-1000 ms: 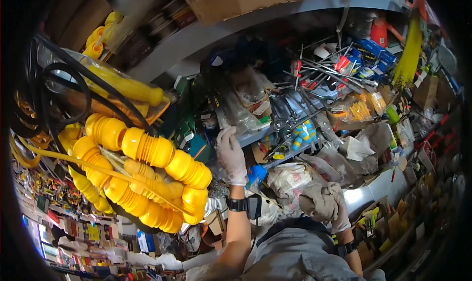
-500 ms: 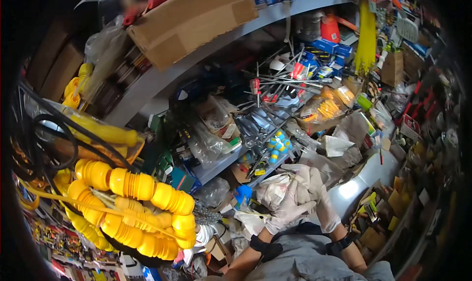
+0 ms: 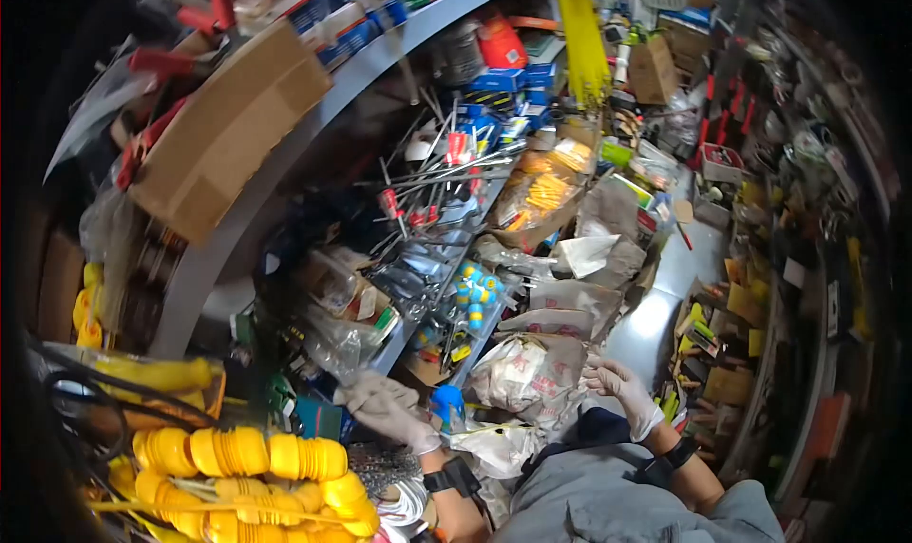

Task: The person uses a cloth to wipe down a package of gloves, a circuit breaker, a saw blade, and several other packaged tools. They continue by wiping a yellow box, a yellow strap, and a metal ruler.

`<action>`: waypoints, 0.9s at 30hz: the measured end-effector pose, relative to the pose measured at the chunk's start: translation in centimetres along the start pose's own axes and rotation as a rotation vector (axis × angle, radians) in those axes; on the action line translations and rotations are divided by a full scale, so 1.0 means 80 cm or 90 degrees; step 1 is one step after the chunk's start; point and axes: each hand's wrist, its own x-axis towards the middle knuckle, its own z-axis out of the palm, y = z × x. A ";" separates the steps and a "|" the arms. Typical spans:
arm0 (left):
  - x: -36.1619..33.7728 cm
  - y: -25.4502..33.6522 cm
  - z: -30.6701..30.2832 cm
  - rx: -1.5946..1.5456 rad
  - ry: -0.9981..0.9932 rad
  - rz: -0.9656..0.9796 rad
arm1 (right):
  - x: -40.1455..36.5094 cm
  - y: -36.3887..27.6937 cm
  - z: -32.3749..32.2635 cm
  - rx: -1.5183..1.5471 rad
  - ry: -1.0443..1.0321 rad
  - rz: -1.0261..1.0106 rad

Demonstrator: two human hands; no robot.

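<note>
My left hand (image 3: pixel 407 427), in a pale glove, is stretched out to the left past the blue object. Its fingers are closed around a crumpled beige cloth (image 3: pixel 372 391), close to a dark teal box (image 3: pixel 318 418). My right hand (image 3: pixel 622 393), also gloved, is held in front of my body with loosely bent fingers and nothing visible in them. Just left of it sits a crumpled white plastic bag with red print (image 3: pixel 522 377). A rounded blue object (image 3: pixel 446 405) lies between the left hand and that bag.
Yellow ribbed tubing (image 3: pixel 233 453) bulks at lower left. A cardboard box (image 3: pixel 233 130) sits on the upper shelf (image 3: pixel 370 73). Long metal rods, blue boxes and a bag of orange-yellow pieces (image 3: pixel 546 193) crowd the middle. Tool-filled bins line the right side.
My hands were together over the white bag; now they are apart. The left has moved left with the beige cloth, while the right stays near my body. The camera view has turned right.
</note>
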 end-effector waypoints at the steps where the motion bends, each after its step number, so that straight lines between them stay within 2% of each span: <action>1: 0.009 -0.009 -0.002 -0.015 0.034 -0.010 | -0.005 0.002 -0.006 0.022 0.016 0.001; 2: 0.016 -0.028 -0.002 -0.018 0.022 -0.007 | -0.006 0.008 -0.014 0.021 0.026 -0.007; 4: 0.024 -0.076 0.000 0.216 -0.009 -0.010 | -0.014 0.012 -0.016 0.018 0.055 0.001; 6: 0.031 -0.093 0.001 0.295 -0.075 0.054 | -0.020 0.017 -0.019 0.011 0.081 0.007; 8: 0.030 -0.100 0.004 0.267 -0.094 0.053 | -0.024 0.032 -0.022 -0.017 0.037 -0.004; 14: 0.011 -0.061 -0.005 0.056 -0.170 -0.023 | -0.033 0.057 -0.008 -0.012 0.055 0.008; 17: -0.012 -0.013 -0.011 -0.047 -0.254 -0.159 | -0.037 0.079 -0.010 0.011 0.045 0.005; 18: -0.023 -0.032 -0.014 -0.138 -0.284 -0.225 | -0.044 0.076 -0.005 0.026 0.058 0.006; 20: -0.070 0.026 -0.007 -0.110 -0.284 -0.380 | -0.059 0.061 0.005 0.052 0.069 -0.013; 21: -0.104 0.051 -0.004 -0.138 -0.254 -0.472 | -0.060 0.071 0.002 -0.007 0.080 -0.023; 23: -0.131 -0.074 -0.013 0.004 -0.491 -0.177 | -0.069 0.066 0.002 -0.111 0.102 -0.038; 24: -0.160 -0.053 -0.006 -0.111 -0.573 -0.401 | -0.077 0.042 0.012 -0.098 0.087 -0.002; 25: -0.187 -0.035 -0.002 -0.160 -0.703 -0.436 | -0.084 0.026 0.016 -0.084 0.070 0.033; 26: -0.205 -0.015 0.003 -0.212 -0.828 -0.470 | -0.070 0.053 0.004 -0.206 0.071 -0.120; 27: -0.214 0.022 0.011 -0.222 -0.972 -0.635 | -0.067 0.059 0.004 -0.154 0.069 -0.111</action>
